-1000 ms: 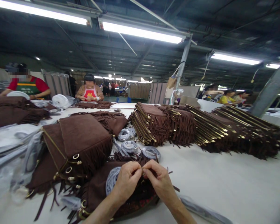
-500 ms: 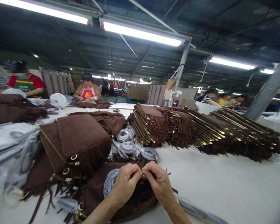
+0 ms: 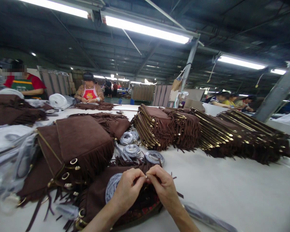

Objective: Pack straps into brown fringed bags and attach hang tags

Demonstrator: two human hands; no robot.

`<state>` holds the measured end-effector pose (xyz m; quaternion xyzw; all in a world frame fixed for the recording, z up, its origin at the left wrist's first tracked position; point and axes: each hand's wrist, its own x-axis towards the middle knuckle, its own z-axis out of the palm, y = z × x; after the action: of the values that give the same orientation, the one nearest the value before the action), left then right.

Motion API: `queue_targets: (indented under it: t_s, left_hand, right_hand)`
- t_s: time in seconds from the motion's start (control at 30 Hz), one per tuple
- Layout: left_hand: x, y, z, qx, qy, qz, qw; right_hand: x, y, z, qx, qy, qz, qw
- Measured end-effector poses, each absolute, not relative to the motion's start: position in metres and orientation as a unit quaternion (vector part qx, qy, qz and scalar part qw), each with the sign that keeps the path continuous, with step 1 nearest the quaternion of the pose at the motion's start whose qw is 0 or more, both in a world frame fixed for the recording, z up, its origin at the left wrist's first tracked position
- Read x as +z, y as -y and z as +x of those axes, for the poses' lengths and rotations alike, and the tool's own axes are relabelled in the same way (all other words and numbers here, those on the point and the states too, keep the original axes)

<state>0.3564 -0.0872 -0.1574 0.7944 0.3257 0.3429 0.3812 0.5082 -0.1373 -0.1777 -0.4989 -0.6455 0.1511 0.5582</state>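
My left hand and my right hand meet fingertip to fingertip above a brown fringed bag on the table. Both are closed in a pinch on something tiny, with a small glint between the fingertips; its kind is too small to tell. Under my hands the bag's mouth shows a dark, reddish patterned lining. A coiled strap in clear plastic lies on the bag, partly behind my left hand.
Brown bags are piled at the left, with more wrapped coils behind. Rows of bags with gold zippers stand along the back right. A long plastic-wrapped strip lies at the front right. Co-workers sit across the table.
My hands stay pinched together in nearly the same place, and a small glint now shows between the fingertips. The view has shifted slightly.
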Motion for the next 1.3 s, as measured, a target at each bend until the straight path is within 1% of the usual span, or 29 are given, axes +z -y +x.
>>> queue_targets:
  t_s: [0.4,0.6,0.67,0.87,0.97,1.03,1.1,1.13,1.2,1.27,1.3]
  left_hand:
    - [-0.164,0.088,0.359,0.337,-0.339,0.826,0.299]
    - [-0.158,0.088,0.356,0.327,-0.334,0.815,0.343]
    - [-0.158,0.088,0.356,0.323,-0.337,0.817,0.338]
    - [-0.165,0.091,0.359,0.315,-0.359,0.832,0.283]
    - [-0.16,0.089,0.358,0.309,-0.346,0.826,0.32]
    - [-0.151,0.082,0.353,0.316,-0.322,0.815,0.363]
    - [-0.142,0.07,0.341,0.336,-0.312,0.804,0.379]
    - [-0.138,0.065,0.333,0.343,-0.319,0.802,0.371]
    - [-0.132,0.056,0.312,0.339,-0.347,0.804,0.343]
    - [-0.13,0.056,0.288,0.31,-0.373,0.814,0.32]
    - [-0.131,0.059,0.277,0.293,-0.378,0.82,0.313]
  right_hand:
    - [-0.177,0.137,0.505,0.139,0.674,-0.497,0.528]
    - [-0.175,0.14,0.507,0.135,0.681,-0.499,0.518]
    - [-0.175,0.14,0.507,0.132,0.685,-0.499,0.515]
    - [-0.178,0.137,0.507,0.112,0.709,-0.492,0.493]
    - [-0.18,0.136,0.511,0.113,0.706,-0.482,0.507]
    - [-0.177,0.138,0.51,0.069,0.698,-0.476,0.53]
    - [-0.172,0.144,0.501,-0.022,0.697,-0.47,0.541]
    - [-0.168,0.148,0.493,-0.063,0.713,-0.465,0.522]
    - [-0.162,0.158,0.472,-0.095,0.773,-0.461,0.426]
    - [-0.159,0.167,0.45,-0.067,0.827,-0.468,0.303]
    - [-0.159,0.171,0.441,-0.049,0.84,-0.475,0.259]
